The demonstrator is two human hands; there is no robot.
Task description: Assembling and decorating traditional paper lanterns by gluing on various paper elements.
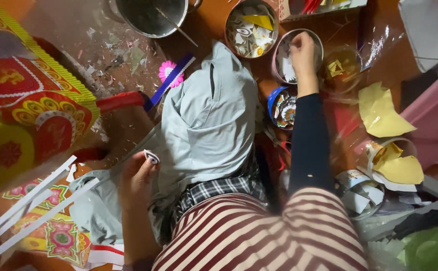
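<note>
White paper, cut to a small eye-shaped piece (151,157), is pinched at the fingertips of the left hand (136,181), which is closed on it above the person's grey-trousered lap (206,125). The right hand (303,52), at the end of a dark sleeve, reaches forward into a round tin (282,62) holding pale paper scraps; its fingers curl downward inside the rim, and whether they grip anything cannot be told. Just left of that tin stands a second round tin (251,29) filled with more eye-shaped cut-outs and a yellow scrap. A blue-rimmed tin (282,108) of patterned pieces lies near the right forearm, partly hidden by it. A metal pot (151,16) with a thin stick resting in it stands at the upper edge. A pink paper flower (168,72) and a blue-and-white strip (171,80) lie beside the raised knee. Red and gold decorated paper panels (33,105) fill the left side, crossed by white strips (28,200). Yellow paper sheets (382,113) lie at the right on the orange floor (214,20).
</note>
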